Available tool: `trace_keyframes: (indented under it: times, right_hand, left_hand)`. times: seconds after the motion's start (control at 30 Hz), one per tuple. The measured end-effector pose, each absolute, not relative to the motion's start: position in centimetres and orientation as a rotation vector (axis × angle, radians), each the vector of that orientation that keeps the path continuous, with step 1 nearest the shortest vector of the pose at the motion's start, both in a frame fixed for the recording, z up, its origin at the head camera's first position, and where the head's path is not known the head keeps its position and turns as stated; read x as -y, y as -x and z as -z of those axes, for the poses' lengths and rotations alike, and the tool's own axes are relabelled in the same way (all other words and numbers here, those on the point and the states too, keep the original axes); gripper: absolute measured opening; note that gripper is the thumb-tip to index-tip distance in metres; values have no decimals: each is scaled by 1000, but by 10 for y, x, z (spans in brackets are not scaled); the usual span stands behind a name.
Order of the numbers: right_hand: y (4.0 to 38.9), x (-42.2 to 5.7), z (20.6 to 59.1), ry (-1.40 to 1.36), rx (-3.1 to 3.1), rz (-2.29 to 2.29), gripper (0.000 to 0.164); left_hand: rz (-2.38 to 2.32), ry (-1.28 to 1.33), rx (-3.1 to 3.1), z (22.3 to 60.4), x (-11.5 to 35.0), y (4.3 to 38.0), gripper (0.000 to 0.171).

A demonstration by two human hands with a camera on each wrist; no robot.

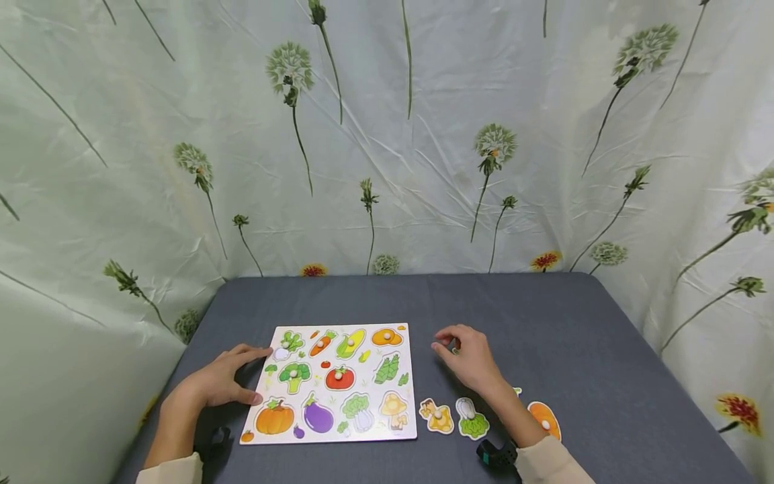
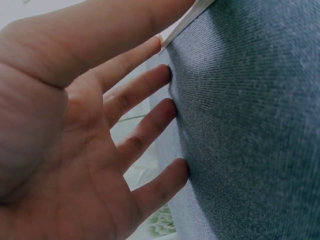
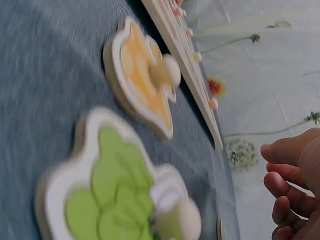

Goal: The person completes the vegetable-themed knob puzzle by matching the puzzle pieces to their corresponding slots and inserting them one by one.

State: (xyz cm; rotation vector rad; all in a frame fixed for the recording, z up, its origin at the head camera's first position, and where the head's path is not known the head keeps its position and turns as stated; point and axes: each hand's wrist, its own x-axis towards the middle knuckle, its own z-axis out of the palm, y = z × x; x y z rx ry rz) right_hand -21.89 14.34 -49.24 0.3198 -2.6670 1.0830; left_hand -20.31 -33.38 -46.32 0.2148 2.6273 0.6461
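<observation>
A white knob puzzle board [image 1: 335,438] with vegetable pictures lies on the table. My left hand [image 1: 220,380] is spread at its left edge, thumb and a finger touching the board. In the left wrist view the other fingertips [image 2: 165,107] rest against the grey cloth. My right hand [image 1: 471,356] hovers right of the board, fingers loosely bent and holding nothing. Beneath it a small green piece [image 1: 455,350] is mostly hidden. Nearer me lie a mushroom piece [image 1: 439,417] and a bok choy piece [image 1: 472,420], each with a round wooden knob.
An orange oval piece [image 1: 545,421] lies right of my right forearm, which partly covers another piece with a green tip [image 1: 517,390]. The table has a dark grey cloth [image 1: 580,336]. A white curtain [image 1: 423,168] with dandelion prints hangs behind and around it.
</observation>
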Motion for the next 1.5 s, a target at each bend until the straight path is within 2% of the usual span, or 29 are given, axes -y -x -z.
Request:
trace_keyframes:
  times: [0.67,1.5]
  right_hand:
    - [227,-191,513,-155,2688,-978,16]
    - [220,-203,519,-77,2719,-1007,10]
  left_hand:
    - [-632,-214,-2633,467,335,203,99]
    - [-620,-222,-2644,467,335,203,96]
